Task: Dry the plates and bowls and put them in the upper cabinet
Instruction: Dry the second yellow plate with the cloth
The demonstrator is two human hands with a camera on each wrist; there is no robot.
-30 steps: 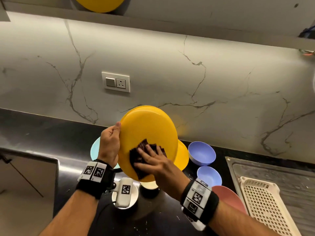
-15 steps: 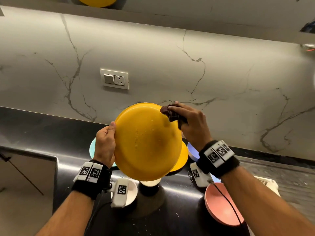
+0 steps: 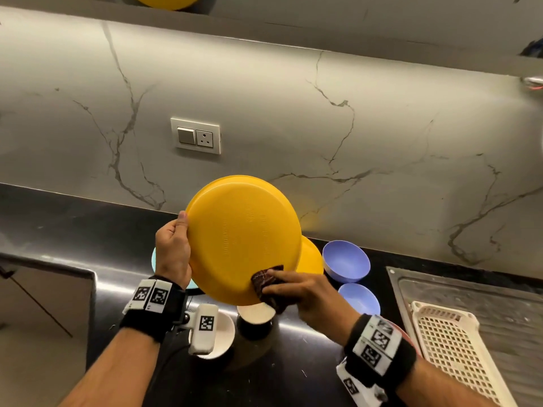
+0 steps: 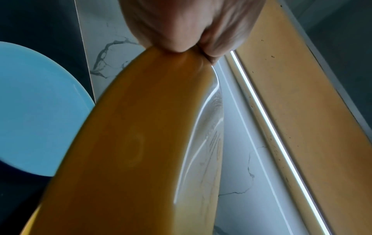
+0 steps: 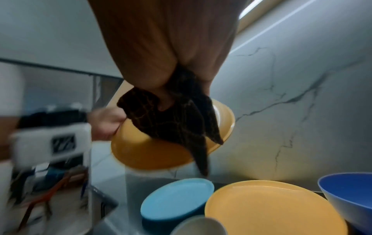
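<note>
Gripping the left rim of a yellow plate (image 3: 244, 239) with the left hand (image 3: 172, 251), thumb over the edge, tilting its underside toward the camera above the black worktop (image 3: 73, 230). Pinching a dark brown cloth (image 3: 269, 284) in the right hand (image 3: 305, 292), pressing it against the plate's lower right edge. Lying below on the worktop: another yellow plate (image 5: 271, 208), a light blue plate (image 5: 177, 197), two purple bowls (image 3: 345, 264).
</note>
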